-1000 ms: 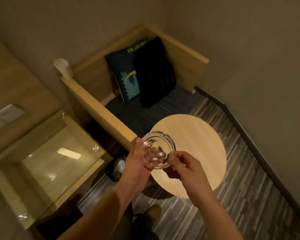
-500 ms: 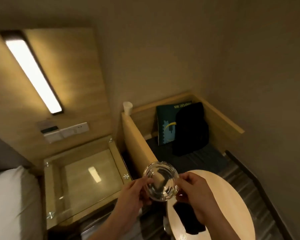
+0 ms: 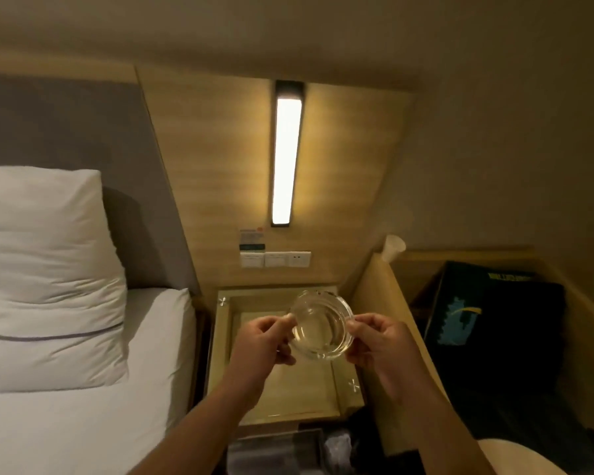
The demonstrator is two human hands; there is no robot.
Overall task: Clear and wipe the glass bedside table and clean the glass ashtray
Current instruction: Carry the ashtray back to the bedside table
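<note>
Beside the bed [image 3: 83, 389], the glass surface [image 3: 288, 389] lay bare and apparently wiped, while both hands, left [image 3: 261, 341] and right [image 3: 379, 341], gripped the clean-looking ashtray [image 3: 321, 325] above it, replacing remaining.

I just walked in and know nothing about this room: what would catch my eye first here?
Probably the bright wall light, glowing on the wood panel above the bedside table. Next, the clear glass ashtray held up over that table, pinched at its rim between the left hand and the right hand. On the left sits a bed with a plump white pillow.
</note>
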